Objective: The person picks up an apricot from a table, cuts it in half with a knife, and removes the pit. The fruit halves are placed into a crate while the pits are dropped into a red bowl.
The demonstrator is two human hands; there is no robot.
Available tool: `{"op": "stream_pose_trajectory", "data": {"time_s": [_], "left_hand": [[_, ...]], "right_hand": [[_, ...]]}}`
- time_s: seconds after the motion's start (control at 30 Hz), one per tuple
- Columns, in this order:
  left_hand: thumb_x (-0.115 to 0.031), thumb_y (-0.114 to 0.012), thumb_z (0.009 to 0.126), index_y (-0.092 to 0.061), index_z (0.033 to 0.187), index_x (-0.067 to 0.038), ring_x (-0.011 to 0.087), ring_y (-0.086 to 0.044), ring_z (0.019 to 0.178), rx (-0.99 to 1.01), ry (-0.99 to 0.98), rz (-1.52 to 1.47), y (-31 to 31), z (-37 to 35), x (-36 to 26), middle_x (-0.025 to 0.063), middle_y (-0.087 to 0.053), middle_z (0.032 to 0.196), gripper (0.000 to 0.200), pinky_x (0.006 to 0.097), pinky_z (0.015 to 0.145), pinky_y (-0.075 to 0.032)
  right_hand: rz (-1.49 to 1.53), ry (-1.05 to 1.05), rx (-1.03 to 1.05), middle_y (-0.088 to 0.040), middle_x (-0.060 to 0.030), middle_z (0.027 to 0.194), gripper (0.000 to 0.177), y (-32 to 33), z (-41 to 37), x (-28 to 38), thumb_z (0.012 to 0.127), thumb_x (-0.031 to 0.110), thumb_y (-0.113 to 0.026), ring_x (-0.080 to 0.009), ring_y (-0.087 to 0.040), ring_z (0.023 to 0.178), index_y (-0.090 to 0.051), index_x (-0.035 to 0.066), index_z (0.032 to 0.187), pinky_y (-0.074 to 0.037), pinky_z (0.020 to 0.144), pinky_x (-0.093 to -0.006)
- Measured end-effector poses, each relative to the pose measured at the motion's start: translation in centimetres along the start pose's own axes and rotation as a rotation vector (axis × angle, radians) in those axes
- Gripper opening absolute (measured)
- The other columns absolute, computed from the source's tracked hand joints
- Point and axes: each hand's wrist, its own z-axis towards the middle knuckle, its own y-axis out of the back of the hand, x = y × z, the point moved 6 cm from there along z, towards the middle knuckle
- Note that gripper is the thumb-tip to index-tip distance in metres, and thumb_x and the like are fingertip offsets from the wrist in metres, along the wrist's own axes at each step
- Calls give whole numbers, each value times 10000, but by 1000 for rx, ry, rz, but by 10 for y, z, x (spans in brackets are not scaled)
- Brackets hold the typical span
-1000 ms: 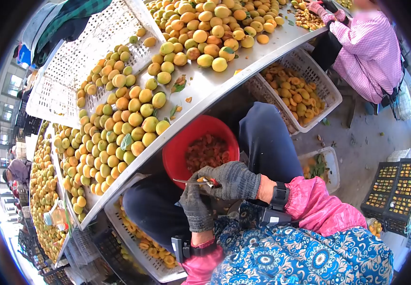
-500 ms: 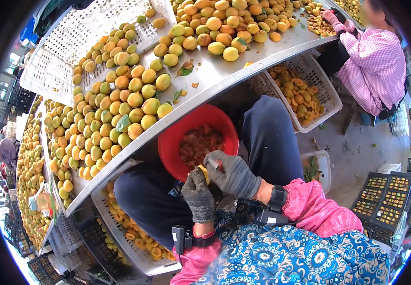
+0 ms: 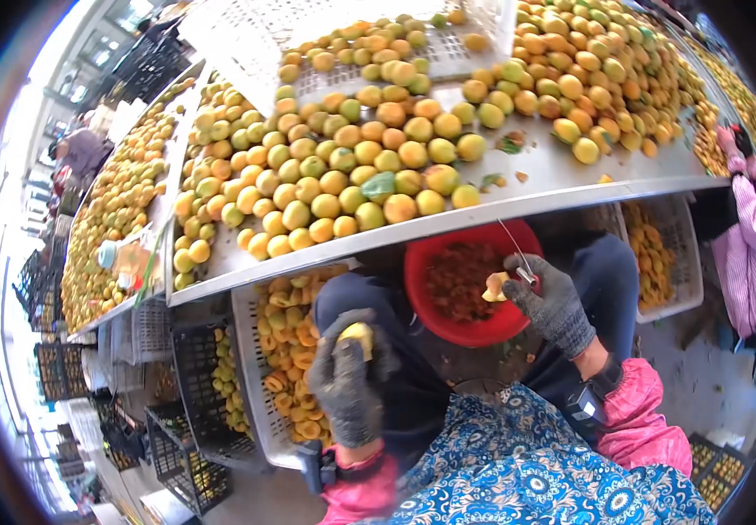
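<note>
My left hand, in a grey knit glove and a little blurred, closes on a yellow apricot half. It hangs over my left thigh, beside a white crate of halved apricots. My right hand, gloved too, grips a small knife with a thin blade pointing up and left. Between its thumb and fingers is also a pale apricot piece. Just under that piece, a red basin holds brownish pits and scraps.
A metal table carries heaped whole apricots and a white perforated crate. At right, another white crate of apricots stands near a co-worker's checked sleeve. Black crates stand at left.
My hands have come apart, the left going left with the apricot half toward the white crate, the right staying by the basin with knife and piece. The view has turned left.
</note>
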Motion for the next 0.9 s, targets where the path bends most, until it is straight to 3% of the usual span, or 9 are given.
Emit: {"op": "stream_pose_trajectory", "data": {"time_s": [0.1,0.2,0.27,0.37,0.43,0.5,0.57,0.73,0.9], "left_hand": [[-170,-566,948,-621,1105,13,96,-561,599,-142,-88,170,80,12,-7,56,-614,793,247,197,496,-426],[-162,-609,921,-601,1142,22,185,-629,769,-300,-90,631,165,28,13,113,-635,941,288,270,650,-510],[-88,-628,888,-599,1175,-33,172,-622,824,-325,-403,1192,199,29,23,89,-625,1004,294,278,729,-503],[-110,-625,866,-571,1203,-24,291,-580,1042,-369,-206,1236,228,27,64,160,-592,1126,352,356,900,-464],[-144,-631,854,-556,1218,-21,351,-553,1098,-379,-203,1203,237,29,90,191,-572,1180,391,399,935,-447],[-211,-662,824,-562,1204,-33,366,-557,1075,-347,-404,1443,204,39,101,194,-578,1166,432,419,923,-450],[-277,-690,793,-566,1206,-41,371,-535,1106,-197,-283,1347,178,63,114,202,-556,1213,492,440,942,-436],[-431,-678,761,-575,1233,-107,394,-443,1222,157,-424,1467,120,104,146,196,-494,1301,582,554,1009,-325],[-494,-686,721,-630,1160,-191,384,-422,1243,280,-389,1550,138,99,161,165,-512,1276,536,602,998,-275]], "right_hand": [[-132,64,14,-628,-27,793,175,-4,13,-10,870,138,-668,-85,-563,756,-621,24,994,-498,715,-264],[-167,-88,57,-622,-22,785,155,-7,16,-10,864,118,-667,-81,-561,764,-626,20,977,-492,702,-267],[-181,-75,89,-632,-37,781,124,-13,20,-16,859,90,-654,-93,-570,743,-629,16,955,-485,691,-269],[-326,-8,34,-654,-100,768,110,-17,24,-16,853,82,-629,-132,-598,712,-635,12,938,-486,677,-287],[-339,-16,41,-651,-98,761,123,-17,27,-31,852,95,-630,-129,-598,714,-637,11,941,-485,673,-290],[-363,-76,17,-636,-71,741,155,-15,31,-44,849,128,-635,-107,-576,708,-637,8,947,-477,657,-286],[-393,-86,35,-630,-60,740,157,-17,33,-54,850,131,-635,-98,-560,704,-636,5,945,-472,651,-282],[-482,-130,40,-621,-43,748,167,-27,37,-56,853,144,-639,-85,-525,702,-633,-2,934,-463,650,-274],[-510,-73,28,-625,-51,758,175,-38,43,-42,853,150,-644,-88,-536,719,-635,-3,937,-465,670,-276]]}}
